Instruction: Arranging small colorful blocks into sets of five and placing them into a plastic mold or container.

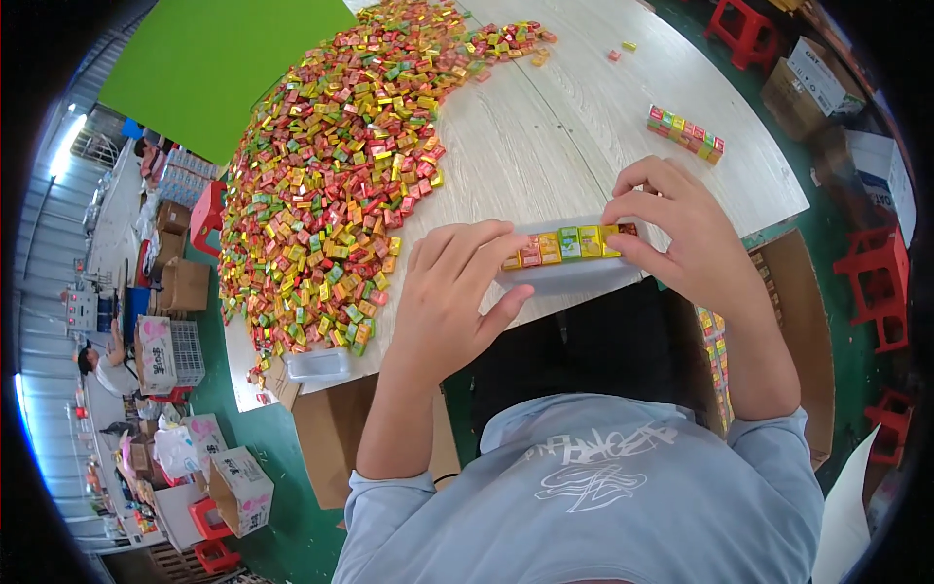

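Observation:
A straight row of small wrapped candies (569, 243), in red, orange, green and yellow, lies in a pale translucent plastic tray (574, 280) at the table's near edge. At the row's left end my left hand (452, 292) curls its fingers over the candies, its thumb lower beside the tray's near side. My right hand (671, 229) grips the other end between thumb and fingers, partly hiding the last candies. Farther right on the table rests a separate block of candies (686, 133). A large heap of loose wrapped candies (331, 185) spreads to the left of my hands.
The pale wooden table (530, 127) curves around me, with a green board (224, 68) at the far left. Another plastic tray (319, 366) sits on the near left edge. Cardboard boxes (321, 438) stand below. Red stools (876, 282) are at right. Another person (112, 370) works far left.

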A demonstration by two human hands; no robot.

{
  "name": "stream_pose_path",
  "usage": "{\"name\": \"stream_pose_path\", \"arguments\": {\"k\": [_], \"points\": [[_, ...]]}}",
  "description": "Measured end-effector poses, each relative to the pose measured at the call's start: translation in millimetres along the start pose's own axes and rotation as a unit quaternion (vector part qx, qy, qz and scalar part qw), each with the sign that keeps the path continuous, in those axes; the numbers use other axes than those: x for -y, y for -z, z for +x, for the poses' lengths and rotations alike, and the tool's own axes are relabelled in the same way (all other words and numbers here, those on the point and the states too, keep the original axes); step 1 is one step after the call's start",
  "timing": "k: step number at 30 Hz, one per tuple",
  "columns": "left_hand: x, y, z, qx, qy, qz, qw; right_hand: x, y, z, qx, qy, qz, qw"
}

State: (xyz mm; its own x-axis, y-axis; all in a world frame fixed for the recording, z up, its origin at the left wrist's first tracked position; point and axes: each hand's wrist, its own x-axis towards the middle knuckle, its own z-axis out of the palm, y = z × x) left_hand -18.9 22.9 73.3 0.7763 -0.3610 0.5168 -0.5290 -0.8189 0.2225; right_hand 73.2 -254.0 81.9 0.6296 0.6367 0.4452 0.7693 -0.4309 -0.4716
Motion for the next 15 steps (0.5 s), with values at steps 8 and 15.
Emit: {"name": "stream_pose_path", "arguments": {"k": [8, 15], "points": [[-1.4, -1.6, -0.5, -0.007, 0.007, 0.013, 1.000, 1.2, 0.9, -0.6, -0.018, 0.008, 0.058, 0.998], [-39.0, -15.7, 28.8, 0.036, -0.049, 0.027, 0.998, -15.6, 14.7, -17.3, -0.117, -0.034, 0.210, 0.970]]}}
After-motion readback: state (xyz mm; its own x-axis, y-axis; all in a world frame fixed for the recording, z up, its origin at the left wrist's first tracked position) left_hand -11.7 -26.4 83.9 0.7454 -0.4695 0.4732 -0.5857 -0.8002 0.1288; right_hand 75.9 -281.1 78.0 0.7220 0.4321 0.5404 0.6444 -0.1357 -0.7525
